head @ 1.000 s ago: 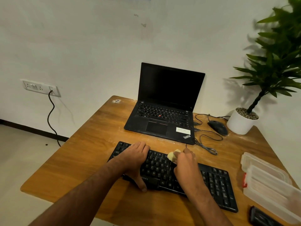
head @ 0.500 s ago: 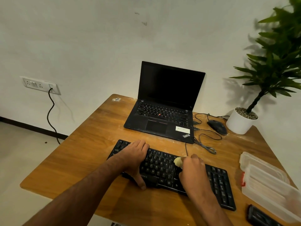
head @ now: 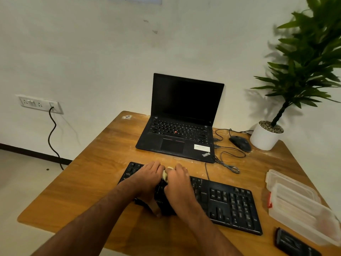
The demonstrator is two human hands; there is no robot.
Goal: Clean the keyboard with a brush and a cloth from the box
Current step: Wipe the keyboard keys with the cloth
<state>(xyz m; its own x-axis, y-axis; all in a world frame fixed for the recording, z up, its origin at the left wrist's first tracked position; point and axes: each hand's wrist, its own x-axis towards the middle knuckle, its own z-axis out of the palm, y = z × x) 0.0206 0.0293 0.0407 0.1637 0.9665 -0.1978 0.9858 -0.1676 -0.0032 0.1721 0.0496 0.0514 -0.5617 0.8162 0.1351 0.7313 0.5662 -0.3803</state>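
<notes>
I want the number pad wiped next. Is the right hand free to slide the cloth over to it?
Probably yes. The right hand holds the yellow cloth on the keyboard, beside the left hand. The keys between it and the number pad lie bare, and the plastic box sits clear of them.

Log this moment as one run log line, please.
step: wiping keyboard | right hand: grips yellow cloth on keys | left hand: rests on keyboard | box: right
</notes>
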